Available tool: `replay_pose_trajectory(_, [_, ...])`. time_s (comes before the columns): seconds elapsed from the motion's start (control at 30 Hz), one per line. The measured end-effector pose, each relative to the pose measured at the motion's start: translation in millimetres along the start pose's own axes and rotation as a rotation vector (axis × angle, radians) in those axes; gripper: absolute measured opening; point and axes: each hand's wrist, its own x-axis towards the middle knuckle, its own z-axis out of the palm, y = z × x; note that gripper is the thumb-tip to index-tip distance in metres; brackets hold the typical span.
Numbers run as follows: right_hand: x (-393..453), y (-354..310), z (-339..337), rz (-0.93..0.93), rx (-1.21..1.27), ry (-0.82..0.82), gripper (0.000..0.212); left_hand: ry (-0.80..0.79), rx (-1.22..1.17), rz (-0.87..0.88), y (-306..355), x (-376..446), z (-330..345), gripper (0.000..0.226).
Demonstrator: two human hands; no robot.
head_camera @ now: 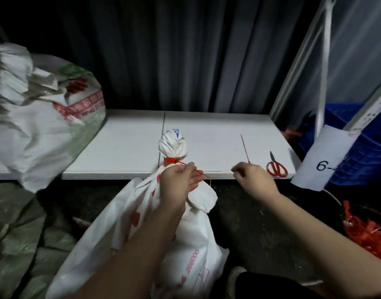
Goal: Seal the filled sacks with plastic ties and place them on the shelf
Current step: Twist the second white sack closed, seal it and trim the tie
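- Your left hand point(178, 182) grips the gathered neck of the white sack point(163, 234) just below the red plastic tie point(171, 161), and its fingers curl round the tie's thin tail, which runs from the tie's lock across them to the right.
- The tie circles the sack's neck, so the bunched top of the sack stands up above it like a knot, in front of the shelf edge.
- The sack itself stands on the dark floor point(250, 234) in front of the shelf point(124, 147), between your forearms; red print shows on its side.
- Your right hand point(253, 178) is at the front edge of the shelf, apart from the sack, with its fingers curled. A second, loose red tie point(245, 148) lies on the shelf board and its near end reaches your knuckles; whether you are pinching it I cannot tell.
- Red-handled scissors point(276, 166) lie on the shelf just to the right of your right hand, blades pointing away from you.
- Another filled sack point(40, 126) with green and red print lies on the left end of the shelf, its crumpled top toward the left edge of the view.
- A white paper label point(323, 154) reading "6-" hangs at the shelf's right post, with a blue crate point(358, 139) behind it.
- A heap of red ties point(366, 231) sits low on the right, beside your right forearm.
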Motion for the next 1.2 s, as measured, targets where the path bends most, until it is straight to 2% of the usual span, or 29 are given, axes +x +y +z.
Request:
replay_pose_trajectory(0.13, [35.0, 95.7, 20.4, 0.274, -0.094, -0.046, 0.024, 0.107, 0.07, 0.059, -37.7, 27.3, 30.6, 0.021])
replay_pose_trajectory(0.27, [75.2, 165.0, 48.8, 0.42, -0.129, -0.042, 0.03, 0.18, 0.151, 0.172, -67.4, 55.9, 47.6, 0.017])
replay_pose_trajectory(0.33, [95.2, 189.1, 63.9, 0.431, -0.156, -0.057, 0.037, 0.199, 0.188, 0.223, -77.2, 68.9, 50.4, 0.016])
replay_pose_trajectory(0.43, [118.0, 211.7, 82.5, 0.445, -0.268, -0.105, 0.048, 0.228, 0.212, 0.269, -83.6, 81.2, 51.9, 0.015])
replay_pose_trajectory(0.63, [141.0, 235.0, 106.6, 0.55, -0.372, -0.153, 0.048, 0.255, 0.19, 0.272, -86.1, 88.4, 51.6, 0.013])
replay_pose_trajectory(0.87, [145.8, 249.9, 110.4, 0.527, -0.435, -0.071, 0.039, 0.239, 0.201, 0.266, -84.5, 83.1, 50.4, 0.013])
replay_pose_trajectory(0.93, [142.6, 250.2, 110.5, 0.532, -0.31, -0.118, 0.043, 0.214, 0.2, 0.249, -80.2, 78.5, 48.8, 0.014])
replay_pose_trajectory(1.0, [133.4, 243.7, 102.0, 0.51, -0.017, -0.164, 0.045, 0.178, 0.209, 0.212, -74.1, 70.4, 46.0, 0.015])
replay_pose_trajectory(1.1, [102.1, 209.8, 73.8, 0.381, 0.541, -0.128, 0.016, 0.143, 0.183, 0.145, -60.9, 53.3, 36.3, 0.018])
replay_pose_trajectory(1.2, [59.3, 167.4, 40.0, 0.274, 0.776, -0.137, 0.018, 0.11, 0.151, 0.072, -42.0, 30.6, 25.8, 0.021])
